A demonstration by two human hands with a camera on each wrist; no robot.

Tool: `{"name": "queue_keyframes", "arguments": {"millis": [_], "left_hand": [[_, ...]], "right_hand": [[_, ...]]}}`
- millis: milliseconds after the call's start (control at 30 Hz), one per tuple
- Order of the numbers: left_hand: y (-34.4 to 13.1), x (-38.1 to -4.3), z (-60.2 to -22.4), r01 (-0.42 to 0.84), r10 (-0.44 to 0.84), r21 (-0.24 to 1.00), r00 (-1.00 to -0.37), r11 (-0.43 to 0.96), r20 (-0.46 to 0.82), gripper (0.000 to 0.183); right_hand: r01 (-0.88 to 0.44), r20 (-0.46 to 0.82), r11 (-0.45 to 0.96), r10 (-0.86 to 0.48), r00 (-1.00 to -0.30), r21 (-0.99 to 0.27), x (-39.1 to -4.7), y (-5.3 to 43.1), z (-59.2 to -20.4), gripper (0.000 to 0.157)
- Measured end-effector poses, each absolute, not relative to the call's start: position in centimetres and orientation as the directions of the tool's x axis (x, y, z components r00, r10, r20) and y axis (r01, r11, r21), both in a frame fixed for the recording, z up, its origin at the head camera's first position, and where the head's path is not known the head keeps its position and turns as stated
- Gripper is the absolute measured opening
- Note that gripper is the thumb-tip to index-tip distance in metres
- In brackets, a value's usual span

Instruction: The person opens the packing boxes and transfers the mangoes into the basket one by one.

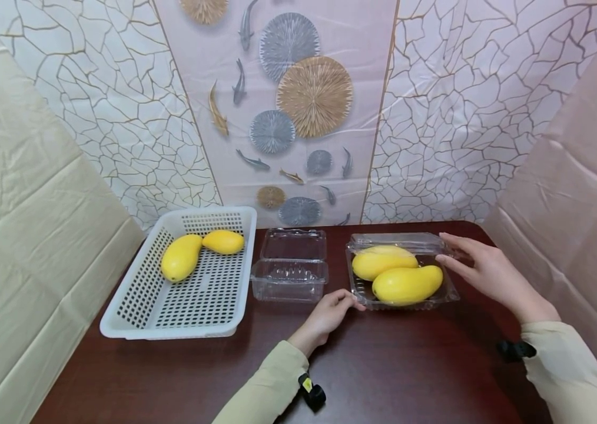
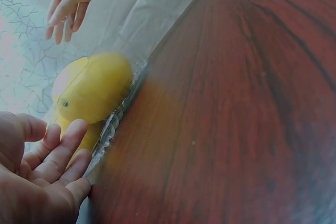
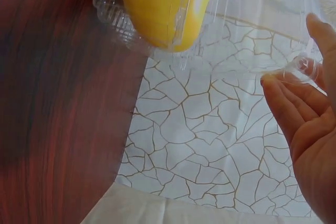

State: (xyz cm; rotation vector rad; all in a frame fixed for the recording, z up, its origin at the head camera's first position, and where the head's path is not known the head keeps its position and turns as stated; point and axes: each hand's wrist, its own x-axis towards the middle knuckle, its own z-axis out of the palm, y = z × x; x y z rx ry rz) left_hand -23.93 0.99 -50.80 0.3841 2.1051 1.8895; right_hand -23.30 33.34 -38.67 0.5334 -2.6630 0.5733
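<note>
A clear plastic clamshell box (image 1: 454,293) holds two yellow mangoes (image 1: 407,285), one in front of the other. Its transparent lid (image 1: 399,240) stands raised at the back, partly tilted over the fruit. My right hand (image 1: 494,277) pinches the lid's right edge between thumb and fingers; the right wrist view shows the curled plastic rim (image 3: 302,66) there. At the front left corner of the box, my left hand (image 1: 328,315) holds the rim with its fingertips. From the left wrist, a mango (image 2: 100,87) shows through the clear wall, beyond the fingers.
On the left stands a white perforated basket (image 1: 245,265) with two more yellow mangoes (image 1: 182,258). Between basket and box sits another clear clamshell (image 1: 289,282), its lid up. Patterned cloth (image 1: 436,118) walls in the back of the dark red table (image 1: 383,365).
</note>
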Motion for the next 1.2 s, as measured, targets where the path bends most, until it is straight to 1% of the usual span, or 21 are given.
{"name": "queue_keyframes", "arguments": {"millis": [100, 333, 533, 733, 933, 1200], "left_hand": [[1.0, -23.9, -50.8, 0.012, 0.379, 0.994, -0.925, 0.105, -0.029, 0.026], [0.9, -24.0, -50.8, 0.023, 0.374, 0.994, -0.927, 0.110, -0.020, 0.026], [0.9, -24.1, -50.8, 0.026, 0.374, 0.994, -0.927, 0.103, -0.015, 0.026], [1.0, -24.0, -51.0, 0.016, 0.381, 0.995, -0.924, 0.098, -0.023, 0.026], [1.1, -24.0, -51.0, 0.008, 0.378, 0.995, -0.925, 0.100, -0.030, 0.025], [1.0, -24.0, -51.0, 0.009, 0.381, 0.995, -0.924, 0.103, -0.032, 0.025]], "right_hand": [[-0.414, 0.424, 0.842, -0.254, -0.869, -0.345, -23.7, 33.1, -38.5, 0.056], [-0.339, 0.420, 0.821, -0.135, -0.897, -0.459, -24.5, 32.7, -38.2, 0.053], [-0.240, 0.373, 0.786, -0.013, -0.928, -0.570, -25.3, 32.7, -37.9, 0.061], [-0.133, 0.329, 0.767, 0.106, -0.938, -0.628, -26.2, 32.4, -38.0, 0.068], [-0.096, 0.313, 0.763, 0.144, -0.939, -0.640, -27.1, 31.7, -37.6, 0.072], [-0.034, 0.206, 0.721, 0.152, -0.967, -0.692, -28.5, 31.2, -37.8, 0.077]]}}
